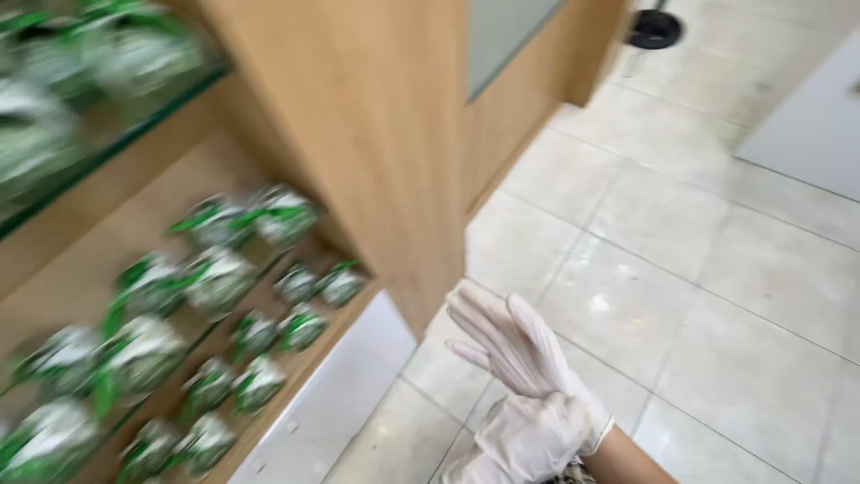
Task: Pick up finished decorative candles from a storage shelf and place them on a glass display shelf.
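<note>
- Hands at the bottom centre of the head view: two gloved hands pressed together, white gloves on both.
- The right hand (515, 345) has its fingers stretched flat and pointing to the upper left; a bare forearm runs from it to the bottom right edge.
- The left hand (524, 439) lies under it at the bottom edge, closed over the right wrist where the glove cuff sits; whether it pinches the cuff I cannot tell.
- Neither hand holds anything else.
- Packets (219, 278), green and white, lie in rows at the left of the frame on a wooden shelf (90, 242); they are blurred, and well apart from the hands.
- More of the same packets sit on a glass shelf (134, 134) in the upper left.
- A wooden panel (376, 134) runs from the top centre down to just left of the hands.
- A pale tiled floor (699, 269) fills the right half, under the hands.
- A dark round thing (654, 29) lies on the floor at the top right.
</note>
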